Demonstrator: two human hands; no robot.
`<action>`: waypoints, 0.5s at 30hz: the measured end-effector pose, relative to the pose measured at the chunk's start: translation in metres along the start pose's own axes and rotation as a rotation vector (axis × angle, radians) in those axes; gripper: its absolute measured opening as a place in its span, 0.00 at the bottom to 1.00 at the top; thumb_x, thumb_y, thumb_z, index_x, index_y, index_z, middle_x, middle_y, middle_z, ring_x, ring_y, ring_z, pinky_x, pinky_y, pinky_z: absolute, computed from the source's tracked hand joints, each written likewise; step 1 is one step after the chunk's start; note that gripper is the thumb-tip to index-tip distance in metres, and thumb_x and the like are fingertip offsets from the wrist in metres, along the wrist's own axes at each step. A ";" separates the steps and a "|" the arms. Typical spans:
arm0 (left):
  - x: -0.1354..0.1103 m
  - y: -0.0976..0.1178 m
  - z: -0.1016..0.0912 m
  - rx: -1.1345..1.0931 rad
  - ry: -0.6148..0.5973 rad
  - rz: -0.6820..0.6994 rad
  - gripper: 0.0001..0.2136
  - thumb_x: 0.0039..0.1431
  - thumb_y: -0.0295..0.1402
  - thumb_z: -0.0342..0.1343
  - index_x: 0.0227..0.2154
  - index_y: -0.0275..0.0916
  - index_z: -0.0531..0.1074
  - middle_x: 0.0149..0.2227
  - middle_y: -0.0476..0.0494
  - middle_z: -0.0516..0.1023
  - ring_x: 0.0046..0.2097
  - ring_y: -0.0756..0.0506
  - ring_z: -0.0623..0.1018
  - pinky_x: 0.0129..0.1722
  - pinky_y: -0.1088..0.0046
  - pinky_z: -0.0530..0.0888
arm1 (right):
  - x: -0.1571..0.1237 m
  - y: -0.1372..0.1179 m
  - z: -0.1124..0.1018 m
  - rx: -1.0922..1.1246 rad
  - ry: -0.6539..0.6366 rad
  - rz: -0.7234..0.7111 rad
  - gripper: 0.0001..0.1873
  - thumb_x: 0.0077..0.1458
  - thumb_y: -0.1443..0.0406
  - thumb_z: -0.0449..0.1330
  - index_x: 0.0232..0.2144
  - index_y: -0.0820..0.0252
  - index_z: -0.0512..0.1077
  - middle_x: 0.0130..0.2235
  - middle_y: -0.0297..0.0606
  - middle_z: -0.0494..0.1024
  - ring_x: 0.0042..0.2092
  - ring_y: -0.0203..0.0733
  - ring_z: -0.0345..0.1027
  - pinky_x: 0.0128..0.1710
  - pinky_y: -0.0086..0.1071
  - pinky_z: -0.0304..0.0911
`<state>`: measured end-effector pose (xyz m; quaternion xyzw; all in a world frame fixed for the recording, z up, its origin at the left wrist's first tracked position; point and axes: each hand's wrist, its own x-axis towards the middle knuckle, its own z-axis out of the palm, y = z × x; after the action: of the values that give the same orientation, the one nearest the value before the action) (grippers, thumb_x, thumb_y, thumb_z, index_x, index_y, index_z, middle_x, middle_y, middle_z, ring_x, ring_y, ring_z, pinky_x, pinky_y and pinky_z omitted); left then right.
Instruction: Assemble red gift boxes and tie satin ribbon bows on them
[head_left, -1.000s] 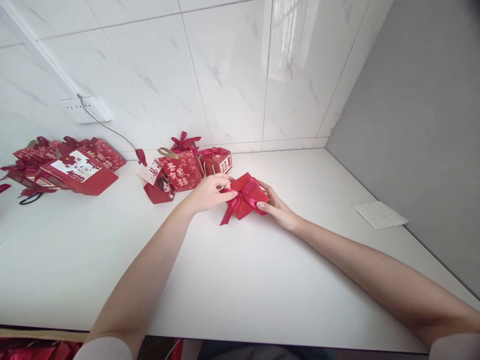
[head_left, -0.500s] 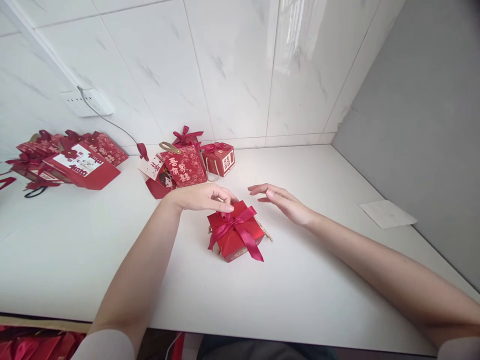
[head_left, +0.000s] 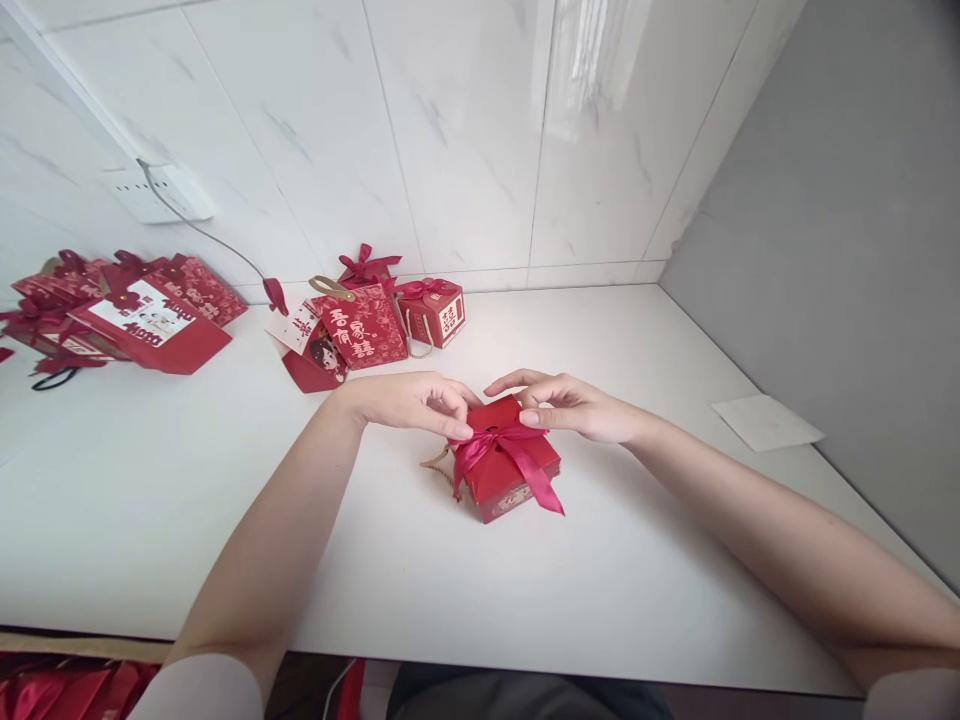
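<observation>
A small red gift box (head_left: pixel 513 474) tied with a pink-red ribbon bow (head_left: pixel 504 452) stands on the white table (head_left: pixel 225 500), a beige cord handle poking out at its left. My left hand (head_left: pixel 411 402) pinches the ribbon at the box's top left edge. My right hand (head_left: pixel 570 405) rests its fingertips on the ribbon at the top right, fingers curled together. Both hands touch the bow from opposite sides.
Behind the hands stand a red patterned gift bag (head_left: pixel 358 327), a small red box with a bow (head_left: pixel 436 310) and a tipped red bag (head_left: pixel 309 352). A heap of red bags (head_left: pixel 127 315) lies far left. A white paper sheet (head_left: pixel 766 422) lies near the grey wall. A wall socket (head_left: pixel 161 192) with a cable is upper left.
The box was held up between both hands, then set down on the table; my right hand let go and lifted away, and now both hands are back on the ribbon.
</observation>
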<state>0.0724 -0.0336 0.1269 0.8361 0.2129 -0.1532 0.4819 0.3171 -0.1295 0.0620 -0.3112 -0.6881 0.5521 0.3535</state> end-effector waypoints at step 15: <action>0.004 0.001 0.003 -0.050 -0.041 0.017 0.10 0.53 0.41 0.64 0.25 0.39 0.78 0.50 0.44 0.75 0.55 0.42 0.73 0.57 0.70 0.66 | 0.001 0.001 -0.004 0.050 -0.230 0.076 0.19 0.59 0.53 0.61 0.26 0.62 0.77 0.62 0.44 0.64 0.53 0.48 0.68 0.50 0.40 0.67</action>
<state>0.0763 -0.0358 0.1237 0.8221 0.1997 -0.1610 0.5083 0.3202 -0.1260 0.0620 -0.2626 -0.6980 0.6140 0.2587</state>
